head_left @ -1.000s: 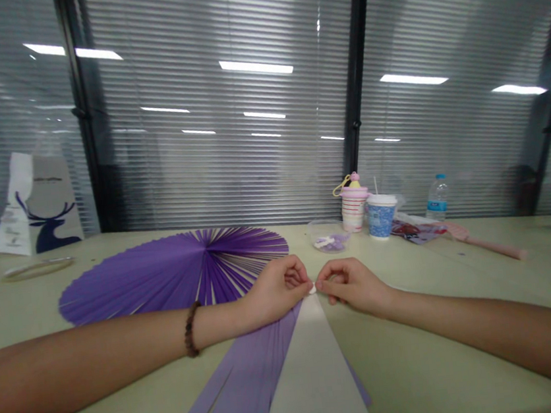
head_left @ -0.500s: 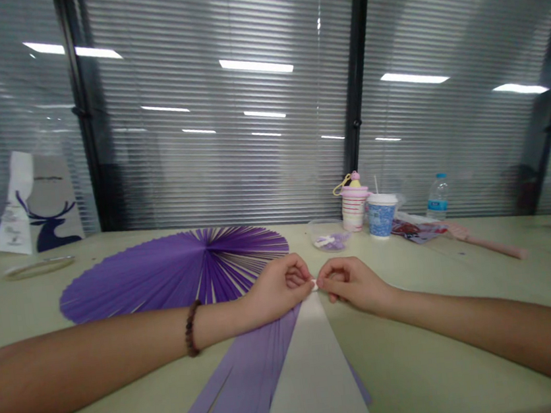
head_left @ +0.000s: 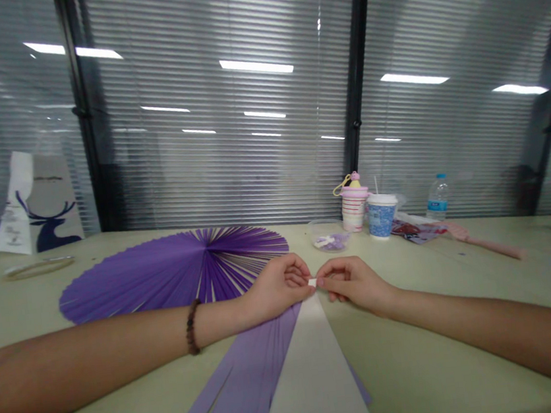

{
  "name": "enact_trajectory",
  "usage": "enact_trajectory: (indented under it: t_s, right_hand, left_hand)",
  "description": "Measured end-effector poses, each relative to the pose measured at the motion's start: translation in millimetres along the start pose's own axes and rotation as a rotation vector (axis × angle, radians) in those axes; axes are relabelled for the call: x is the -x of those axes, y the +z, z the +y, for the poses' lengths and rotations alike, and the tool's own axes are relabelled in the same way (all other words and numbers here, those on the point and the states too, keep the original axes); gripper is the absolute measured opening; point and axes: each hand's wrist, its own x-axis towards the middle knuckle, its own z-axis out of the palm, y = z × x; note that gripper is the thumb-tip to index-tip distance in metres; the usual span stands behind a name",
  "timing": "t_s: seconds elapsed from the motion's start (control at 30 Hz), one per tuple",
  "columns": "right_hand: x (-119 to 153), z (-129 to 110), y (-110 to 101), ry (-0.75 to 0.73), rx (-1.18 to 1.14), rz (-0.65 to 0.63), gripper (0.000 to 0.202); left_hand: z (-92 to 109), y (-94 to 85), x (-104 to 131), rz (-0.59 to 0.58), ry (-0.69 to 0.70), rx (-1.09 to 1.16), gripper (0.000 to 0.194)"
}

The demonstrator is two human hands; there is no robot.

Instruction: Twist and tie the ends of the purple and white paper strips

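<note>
Grip: left hand (head_left: pixel 278 290), right hand (head_left: pixel 356 283) pinched closed on white piece (head_left: pixel 313 282) | pale table (head_left: pixel 423 368) | slatted blinds (head_left: pixel 231 165), dark posts (head_left: pixel 358 58)

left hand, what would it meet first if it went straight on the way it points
Likely the right hand, just past the white piece between them; depth is unclear.
</note>
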Motion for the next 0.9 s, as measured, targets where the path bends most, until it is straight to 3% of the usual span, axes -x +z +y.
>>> enact_trajectory:
  t_s: [0.37,0.9]
  right_hand:
    - [-1.0,0.1,0.9,0.005,-0.002,-0.013,0.021]
    - [-2.0,-0.2,1.6,0.009,0.036,-0.025,0.004]
  left_hand:
    - [-0.4,-0.2,-0.4,-0.008,0.066,-0.066,0.017]
    - [1.8,-0.6,0.0,-0.038,0.016,0.016,0.019]
